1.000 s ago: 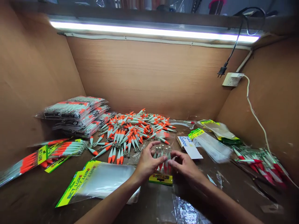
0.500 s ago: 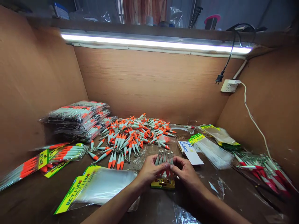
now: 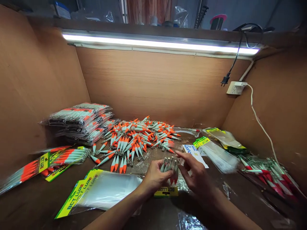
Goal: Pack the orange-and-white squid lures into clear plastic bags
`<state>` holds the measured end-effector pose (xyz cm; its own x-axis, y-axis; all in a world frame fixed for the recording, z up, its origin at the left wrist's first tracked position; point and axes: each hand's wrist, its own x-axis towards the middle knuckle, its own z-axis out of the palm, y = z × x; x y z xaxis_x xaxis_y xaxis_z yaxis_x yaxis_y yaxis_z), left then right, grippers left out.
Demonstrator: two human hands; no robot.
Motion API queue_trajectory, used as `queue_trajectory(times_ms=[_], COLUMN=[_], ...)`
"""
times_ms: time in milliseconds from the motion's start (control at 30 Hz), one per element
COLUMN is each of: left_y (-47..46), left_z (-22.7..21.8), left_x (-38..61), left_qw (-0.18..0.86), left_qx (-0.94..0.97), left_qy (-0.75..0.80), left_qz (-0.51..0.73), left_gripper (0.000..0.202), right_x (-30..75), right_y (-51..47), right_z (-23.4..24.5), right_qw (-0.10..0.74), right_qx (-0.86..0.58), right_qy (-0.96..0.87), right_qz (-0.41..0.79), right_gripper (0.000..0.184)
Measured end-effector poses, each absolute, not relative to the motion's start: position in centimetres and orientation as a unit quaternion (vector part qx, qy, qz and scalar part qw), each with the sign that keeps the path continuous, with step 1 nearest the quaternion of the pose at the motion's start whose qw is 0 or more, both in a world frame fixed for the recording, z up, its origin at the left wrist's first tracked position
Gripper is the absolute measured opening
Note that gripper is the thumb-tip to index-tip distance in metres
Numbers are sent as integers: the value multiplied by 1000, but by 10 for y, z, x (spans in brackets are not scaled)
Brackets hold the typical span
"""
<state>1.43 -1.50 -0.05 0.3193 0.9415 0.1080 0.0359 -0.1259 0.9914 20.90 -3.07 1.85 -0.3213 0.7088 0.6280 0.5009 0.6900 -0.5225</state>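
Observation:
My left hand point(image 3: 157, 175) grips a clear bag of fishing lures point(image 3: 169, 165). Pale lure ends point away from me inside the bag, and red-orange parts show below them. The bag's yellow BCT LURE header point(image 3: 166, 192) hangs on the side nearest me. Just right of the bag is my right hand point(image 3: 193, 171), its index finger and thumb spread apart; nothing visible sits between them. Left of my hands lie flat empty BCT LURE bags point(image 3: 109, 190). A heap of loose orange-and-white lures point(image 3: 134, 137) spreads beyond.
Stacked packed lures point(image 3: 79, 119) stand at the back left, with filled bags point(image 3: 66, 159) in front. On the right are a white card point(image 3: 196, 156), clear bags point(image 3: 219, 156) and red-and-white lures point(image 3: 273, 179). A plug point(image 3: 224, 80) dangles near the wall socket point(image 3: 235, 88).
My right hand has let go of the bag and moved right, its fingers spreading. The left hand keeps hold of the bag, which is now bunched closer together.

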Motion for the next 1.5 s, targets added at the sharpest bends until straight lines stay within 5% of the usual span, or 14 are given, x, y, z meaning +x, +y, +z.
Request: queue_trajectory(times_ms=[400, 1300, 1500], left_y=[-15, -7, -14], left_z=[-6, -10, -10], left_x=[15, 10, 12], left_qw=[551, 563, 627], left_qx=[618, 628, 581], left_qy=[376, 378, 353], left_qz=[415, 381, 381], left_gripper=[28, 39, 47], right_x=[215, 223, 223], right_y=[-31, -24, -8], right_z=[27, 25, 15], right_qw=[412, 425, 515], right_qx=[-367, -377, -486], right_qy=[-821, -802, -627], right_qz=[146, 185, 325], right_gripper=[33, 29, 61])
